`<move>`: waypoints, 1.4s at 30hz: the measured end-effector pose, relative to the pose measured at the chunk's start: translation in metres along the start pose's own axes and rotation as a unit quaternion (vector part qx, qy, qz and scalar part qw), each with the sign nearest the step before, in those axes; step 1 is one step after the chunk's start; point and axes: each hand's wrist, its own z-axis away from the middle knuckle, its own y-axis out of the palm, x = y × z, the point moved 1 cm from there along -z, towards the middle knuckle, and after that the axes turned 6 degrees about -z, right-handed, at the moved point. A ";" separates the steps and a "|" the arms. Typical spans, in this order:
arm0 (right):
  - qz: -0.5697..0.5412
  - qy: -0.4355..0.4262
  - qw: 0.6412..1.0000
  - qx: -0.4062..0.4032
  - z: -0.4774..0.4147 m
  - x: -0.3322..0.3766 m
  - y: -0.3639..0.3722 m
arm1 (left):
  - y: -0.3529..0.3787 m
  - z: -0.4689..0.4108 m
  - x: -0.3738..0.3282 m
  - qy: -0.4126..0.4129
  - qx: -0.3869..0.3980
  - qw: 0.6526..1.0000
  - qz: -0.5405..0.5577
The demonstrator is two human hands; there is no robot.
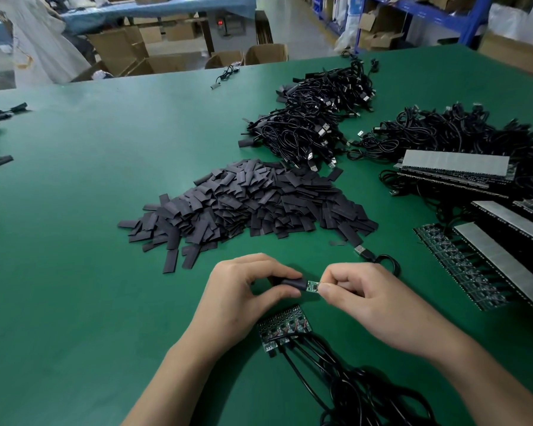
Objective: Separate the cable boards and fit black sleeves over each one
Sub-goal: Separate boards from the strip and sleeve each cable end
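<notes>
Position: worn on the person's head, above the near edge of the green table (74,241).
Facing: forward and down.
Nearness: close over the left hand (243,290) and right hand (366,299).

green tabletop (74,241) | cardboard boxes (154,63) behind it | blue shelving (472,26) far right

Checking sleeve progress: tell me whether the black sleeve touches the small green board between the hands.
Touching. The head view shows the mouth of the black sleeve overlapping one end of the small green board, no gap.
</notes>
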 end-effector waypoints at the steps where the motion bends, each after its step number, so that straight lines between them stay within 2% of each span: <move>1: 0.004 -0.004 1.000 -0.001 0.000 0.000 0.002 | 0.001 0.000 0.000 -0.001 0.004 1.000 0.004; 6: 0.018 -0.016 1.000 -0.019 -0.001 -0.003 0.007 | 0.006 0.001 0.000 0.006 0.011 1.000 0.014; 12: 0.056 -0.038 0.996 -0.064 0.000 -0.002 -0.001 | 0.002 0.001 0.000 0.004 -0.041 0.999 -0.025; 28: 0.026 -0.034 0.996 -0.084 -0.001 -0.004 -0.001 | 0.003 0.002 -0.001 0.007 -0.045 0.999 -0.028; 34: 0.194 -0.086 0.970 -0.115 -0.001 -0.002 0.002 | 0.005 0.003 0.000 0.001 -0.045 0.998 -0.040; 42: 0.034 -0.047 0.989 -0.135 -0.003 -0.001 0.002 | 0.007 0.004 -0.003 0.064 -0.085 0.993 -0.051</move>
